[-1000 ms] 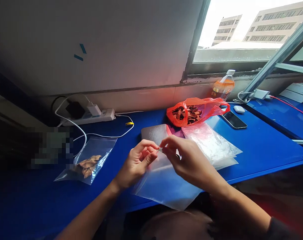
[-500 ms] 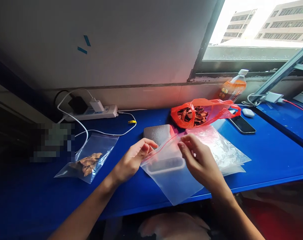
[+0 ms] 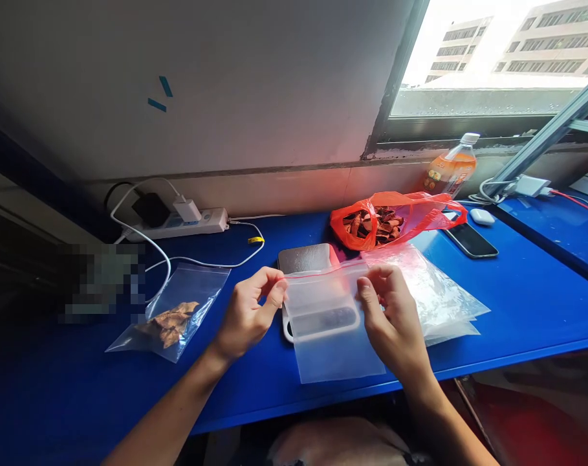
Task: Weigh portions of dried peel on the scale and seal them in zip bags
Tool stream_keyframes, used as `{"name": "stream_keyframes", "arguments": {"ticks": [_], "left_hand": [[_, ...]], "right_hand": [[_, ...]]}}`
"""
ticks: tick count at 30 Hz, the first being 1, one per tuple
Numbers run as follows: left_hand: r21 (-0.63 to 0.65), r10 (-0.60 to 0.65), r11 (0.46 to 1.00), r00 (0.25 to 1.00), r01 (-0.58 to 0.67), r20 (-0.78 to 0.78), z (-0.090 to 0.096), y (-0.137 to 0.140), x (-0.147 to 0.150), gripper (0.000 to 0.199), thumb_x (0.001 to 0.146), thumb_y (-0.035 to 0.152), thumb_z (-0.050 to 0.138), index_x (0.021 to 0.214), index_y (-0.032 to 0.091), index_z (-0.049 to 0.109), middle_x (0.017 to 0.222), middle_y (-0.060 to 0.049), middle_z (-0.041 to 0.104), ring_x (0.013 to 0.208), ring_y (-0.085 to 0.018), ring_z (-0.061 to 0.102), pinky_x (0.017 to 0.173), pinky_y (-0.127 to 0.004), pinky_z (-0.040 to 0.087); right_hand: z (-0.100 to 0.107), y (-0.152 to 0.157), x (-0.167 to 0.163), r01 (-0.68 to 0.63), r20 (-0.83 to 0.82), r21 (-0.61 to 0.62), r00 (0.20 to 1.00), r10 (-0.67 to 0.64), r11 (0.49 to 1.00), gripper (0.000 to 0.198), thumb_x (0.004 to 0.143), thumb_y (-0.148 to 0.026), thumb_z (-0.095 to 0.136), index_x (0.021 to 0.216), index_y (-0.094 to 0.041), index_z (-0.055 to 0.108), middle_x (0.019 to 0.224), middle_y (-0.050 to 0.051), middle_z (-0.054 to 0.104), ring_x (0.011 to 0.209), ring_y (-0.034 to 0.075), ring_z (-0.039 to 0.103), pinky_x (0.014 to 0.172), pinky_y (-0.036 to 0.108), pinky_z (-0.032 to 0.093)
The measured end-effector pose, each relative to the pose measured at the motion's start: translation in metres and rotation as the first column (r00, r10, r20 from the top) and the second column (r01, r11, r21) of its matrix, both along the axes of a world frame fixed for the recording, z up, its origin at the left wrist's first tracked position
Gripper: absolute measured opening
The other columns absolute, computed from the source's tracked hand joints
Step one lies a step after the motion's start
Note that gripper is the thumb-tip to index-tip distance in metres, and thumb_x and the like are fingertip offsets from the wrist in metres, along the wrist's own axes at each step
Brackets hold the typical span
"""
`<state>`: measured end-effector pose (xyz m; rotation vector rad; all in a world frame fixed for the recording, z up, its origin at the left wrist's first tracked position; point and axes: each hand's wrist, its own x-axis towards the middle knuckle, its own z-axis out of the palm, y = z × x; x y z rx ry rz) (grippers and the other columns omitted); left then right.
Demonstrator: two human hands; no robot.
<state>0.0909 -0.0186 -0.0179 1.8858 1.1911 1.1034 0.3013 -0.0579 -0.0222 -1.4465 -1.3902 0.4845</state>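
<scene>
The held clear bag (image 3: 332, 362) partly hid a flat device (image 3: 303, 257); pixelation blurred an object (image 3: 102, 278) at left; the far-right window (image 3: 473, 100) was cut off.

Zip bag (image 3: 337, 356): milky, translucent, with a red line (image 3: 323, 276) along its top. Carrier bag (image 3: 369, 243): red. Slices (image 3: 388, 223): reddish brown. Table (image 3: 245, 382): deep blue. Scale (image 3: 301, 257): silver-grey top, white base (image 3: 288, 331). Bottle (image 3: 453, 168): orange; cap (image 3: 469, 138), white. Phone (image 3: 473, 239): black-faced. Cable (image 3: 211, 263): white; tag (image 3: 255, 240), yellow.
</scene>
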Motion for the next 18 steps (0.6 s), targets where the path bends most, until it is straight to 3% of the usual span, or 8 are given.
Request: {"name": "stream_keyframes", "arguments": {"ticks": [2,4,7,9,13,18], "left_hand": [[0.154,-0.016,0.988,0.993,0.034,-0.116,-0.002,-0.001,0.002,0.016,0.094,0.024,0.052,0.080,0.017,0.058,0.067,0.002,0.059,0.060,-0.010,0.055,0.058,-0.021,0.044],[0.297,-0.050,0.948,0.973,0.118,-0.226,-0.004,-0.004,0.005,0.013,0.093,0.018,0.052,0.082,0.017,0.058,0.068,0.003,0.058,0.060,-0.010,0.055,0.058,-0.021,0.044],[0.449,-0.084,0.866,0.949,0.219,-0.303,-0.006,-0.009,0.010,0.012,0.095,0.015,0.050,0.085,0.018,0.056,0.069,0.002,0.058,0.060,-0.011,0.056,0.057,-0.022,0.043],[0.490,-0.083,0.839,0.945,0.238,-0.317,-0.006,-0.011,0.011,0.011,0.095,0.014,0.050,0.087,0.018,0.056,0.070,0.001,0.060,0.061,-0.012,0.057,0.057,-0.023,0.043],[0.444,-0.089,0.866,0.945,0.229,-0.314,-0.006,-0.014,0.010,0.011,0.096,0.015,0.051,0.088,0.018,0.058,0.073,-0.001,0.063,0.063,-0.013,0.058,0.061,-0.025,0.044],[0.400,-0.086,0.889,0.938,0.224,-0.335,-0.006,-0.015,0.011,0.018,0.096,0.018,0.050,0.081,0.019,0.059,0.069,0.000,0.059,0.060,-0.014,0.053,0.059,-0.027,0.038]], "right_hand": [[0.006,0.001,-0.003,0.039,0.230,0.221,0.969,-0.091,0.974,0.020,0.092,-0.031,0.056,0.108,-0.019,0.050,0.096,0.009,0.064,0.087,0.021,0.060,0.071,0.034,0.049],[0.016,0.001,-0.008,-0.134,0.458,0.326,0.889,-0.032,0.936,0.029,0.089,-0.025,0.059,0.117,-0.018,0.051,0.111,0.014,0.063,0.104,0.026,0.057,0.085,0.041,0.048],[0.028,0.002,-0.016,-0.448,0.634,0.122,0.721,0.278,0.886,0.021,0.088,-0.012,0.054,0.108,-0.019,0.055,0.105,0.011,0.067,0.099,0.024,0.059,0.084,0.039,0.047],[0.029,0.003,-0.020,-0.501,0.626,-0.007,0.672,0.395,0.865,0.019,0.087,-0.006,0.049,0.101,-0.018,0.056,0.099,0.009,0.068,0.089,0.022,0.060,0.077,0.035,0.047],[0.023,0.004,-0.022,-0.477,0.578,-0.016,0.713,0.398,0.879,0.023,0.086,-0.002,0.044,0.099,-0.018,0.053,0.098,0.010,0.068,0.083,0.020,0.060,0.072,0.032,0.045],[0.019,0.004,-0.026,-0.447,0.574,0.005,0.734,0.363,0.895,0.019,0.082,-0.001,0.045,0.085,-0.020,0.050,0.081,0.006,0.065,0.071,0.018,0.055,0.062,0.029,0.039]]}}
